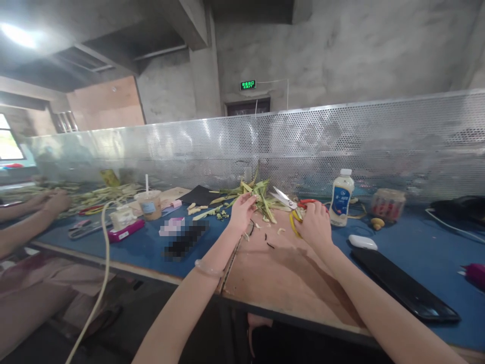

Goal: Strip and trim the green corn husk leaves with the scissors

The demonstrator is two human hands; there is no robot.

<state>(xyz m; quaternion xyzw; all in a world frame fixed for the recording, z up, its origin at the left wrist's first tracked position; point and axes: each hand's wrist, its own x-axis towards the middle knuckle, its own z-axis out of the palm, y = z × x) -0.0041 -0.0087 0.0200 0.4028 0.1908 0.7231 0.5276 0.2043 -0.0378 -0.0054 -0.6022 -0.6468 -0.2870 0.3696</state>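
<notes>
My right hand (315, 225) is wrapped round the handles of a pair of scissors (285, 197), one handle red and one yellow. The blades are parted and point left, toward a heap of green and yellowish leaf strips (267, 202). At the heap's near left side is my left hand (244, 211), thumb and fingers pinched together. Whatever lies between those fingertips is too small to make out. Pale trimmings (281, 231) and small dark bits (270, 245) are scattered on the brown board (265, 275) below both hands.
Right of my right hand stand a bottle (341, 199) and a clear jar (387, 206). A white case (362, 242) and black phone (405, 285) lie nearer. To the left are a cup with a straw (149, 205), a cable (107, 253) and a co-worker's hands (56, 199). Perforated metal panels (182, 151) line the back.
</notes>
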